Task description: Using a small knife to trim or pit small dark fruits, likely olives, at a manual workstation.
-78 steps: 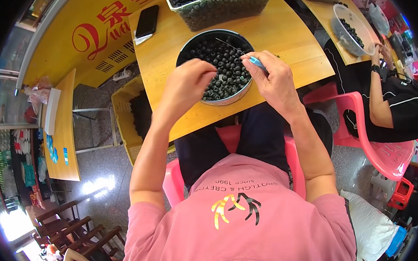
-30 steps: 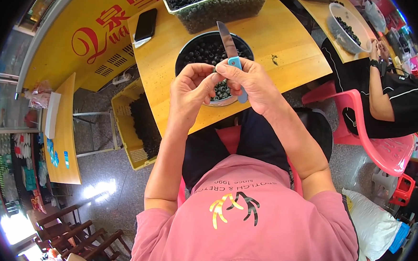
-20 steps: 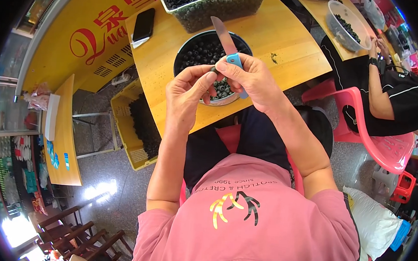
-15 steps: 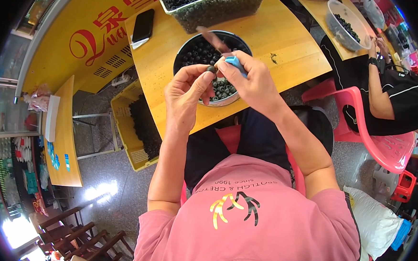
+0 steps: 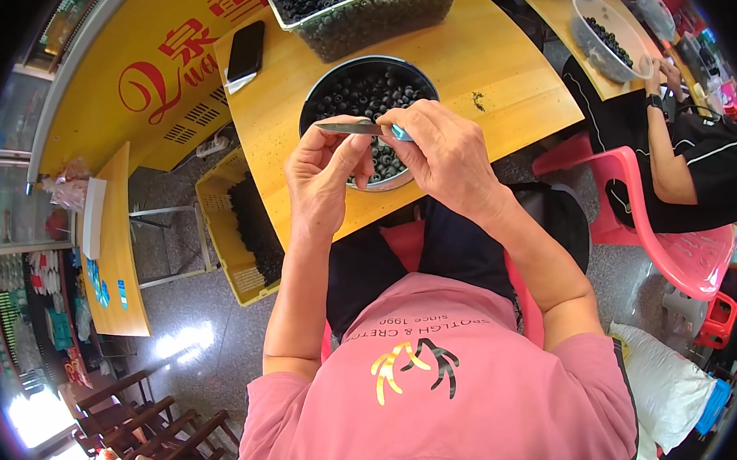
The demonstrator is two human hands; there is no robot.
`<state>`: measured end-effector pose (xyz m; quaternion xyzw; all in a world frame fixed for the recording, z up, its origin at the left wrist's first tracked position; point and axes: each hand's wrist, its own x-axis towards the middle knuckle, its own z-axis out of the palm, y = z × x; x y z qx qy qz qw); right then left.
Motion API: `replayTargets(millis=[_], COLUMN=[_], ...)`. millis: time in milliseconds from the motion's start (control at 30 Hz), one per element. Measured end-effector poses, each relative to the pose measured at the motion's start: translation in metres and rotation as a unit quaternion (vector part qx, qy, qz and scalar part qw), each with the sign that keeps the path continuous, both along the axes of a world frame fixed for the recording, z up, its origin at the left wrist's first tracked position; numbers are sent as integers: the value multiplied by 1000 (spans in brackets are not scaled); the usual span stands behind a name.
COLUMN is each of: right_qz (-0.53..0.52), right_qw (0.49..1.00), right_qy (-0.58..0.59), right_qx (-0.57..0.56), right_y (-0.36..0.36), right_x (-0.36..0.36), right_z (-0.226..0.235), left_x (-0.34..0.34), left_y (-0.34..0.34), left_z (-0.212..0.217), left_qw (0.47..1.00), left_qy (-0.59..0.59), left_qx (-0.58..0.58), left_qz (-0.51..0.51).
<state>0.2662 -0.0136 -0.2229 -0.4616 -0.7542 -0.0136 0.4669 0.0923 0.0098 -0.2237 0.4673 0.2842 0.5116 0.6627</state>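
Observation:
My right hand (image 5: 453, 155) grips a small knife by its blue handle (image 5: 401, 132). The knife's blade (image 5: 341, 128) points left and lies level across the fingertips of my left hand (image 5: 321, 176). Those fingers are pinched together; the small dark round fruit seen between them a moment ago is now mostly hidden by blade and fingers. Both hands are over the near part of a round bowl (image 5: 306, 100). Blackish fruits (image 5: 364, 91) fill its far side, and paler greenish pieces (image 5: 387, 162) lie at its near side.
A clear tub (image 5: 372, 29) of dark fruits stands beyond the bowl on the wooden table (image 5: 512, 95). A phone (image 5: 246, 48) lies at the left. Below is a yellow crate (image 5: 218, 212). At the right, another person's arm (image 5: 666, 160) is near a clear bowl (image 5: 588, 54).
The knife has swung from pointing up and away to lying level across my left fingertips. My left hand has shifted slightly left, still pinched. The head view has shifted slightly.

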Motion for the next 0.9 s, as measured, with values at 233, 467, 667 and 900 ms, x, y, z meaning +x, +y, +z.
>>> replayTargets(millis=[233, 467, 667, 900], right_qz=[-74, 52, 150, 202], right_qw=[994, 974, 829, 789], right_qy=[-66, 171, 405, 445], right_qx=[-43, -140, -355, -372], right_y=[3, -2, -12, -5], right_x=[3, -4, -12, -10], right_z=[-7, 20, 34, 19], left_x=[-3, -4, -2, -5], left_y=[-6, -2, -5, -5], left_z=[5, -3, -5, -6], left_qw=[998, 998, 998, 994], left_qy=[-23, -66, -30, 3], left_qx=[61, 12, 34, 103], left_qz=[-21, -9, 40, 32])
